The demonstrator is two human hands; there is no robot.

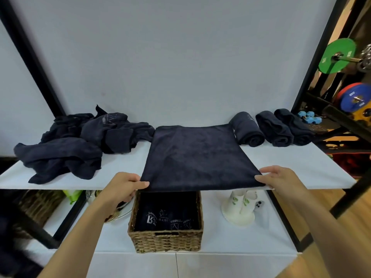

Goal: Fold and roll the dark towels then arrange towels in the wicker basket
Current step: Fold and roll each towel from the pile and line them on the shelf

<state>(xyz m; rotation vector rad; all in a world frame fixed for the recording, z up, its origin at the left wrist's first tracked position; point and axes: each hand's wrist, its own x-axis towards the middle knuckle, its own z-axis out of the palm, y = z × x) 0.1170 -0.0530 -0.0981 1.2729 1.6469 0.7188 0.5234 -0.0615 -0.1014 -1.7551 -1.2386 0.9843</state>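
A dark navy towel lies flat on the upper white shelf, its near edge at the shelf's front. My left hand pinches the near left corner, and my right hand pinches the near right corner. Three rolled dark towels lie side by side at the back right of the shelf. A loose heap of unfolded dark towels covers the shelf's left part. On the lower shelf, directly below the flat towel, stands the wicker basket with dark printed towels inside.
A white ceramic piece with green leaf marks stands right of the basket on the lower shelf. Black frame posts flank the shelf. Green and blue weight plates and small blue dumbbells sit to the right. Another wicker basket is at lower left.
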